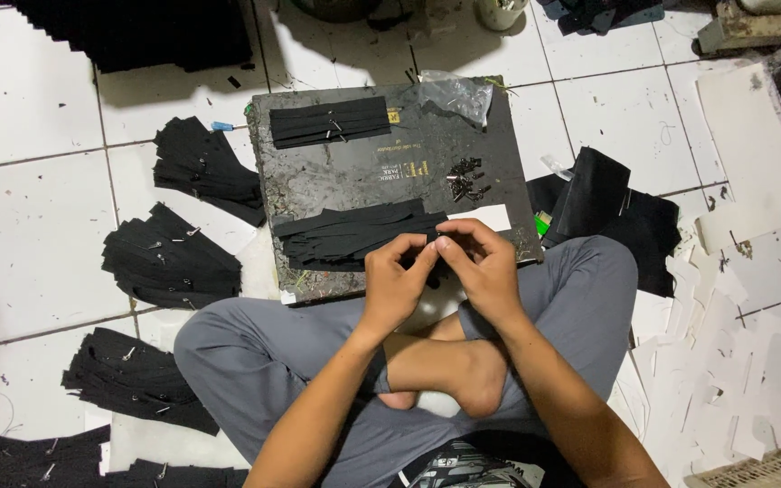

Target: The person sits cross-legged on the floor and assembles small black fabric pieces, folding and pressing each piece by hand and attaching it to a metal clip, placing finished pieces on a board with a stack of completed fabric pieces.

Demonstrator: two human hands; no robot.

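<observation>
Left hand (397, 287) and right hand (481, 271) pinch one black strip (433, 242) between fingertips, at near edge of dark board (363, 172) | strip pile (354, 233) just left, we reach easily | metal sliders (465, 179) far right | finished bundles (169, 258) on floor, left.

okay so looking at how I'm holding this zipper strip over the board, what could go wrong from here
1. The left hand and right hand pinch a black strip at the fingertips only; the small part could slip from that grip and vanish among the black strips beneath.
2. The loose metal sliders lie unboxed on the dark board; a knock might scatter them across the tile floor.
</observation>
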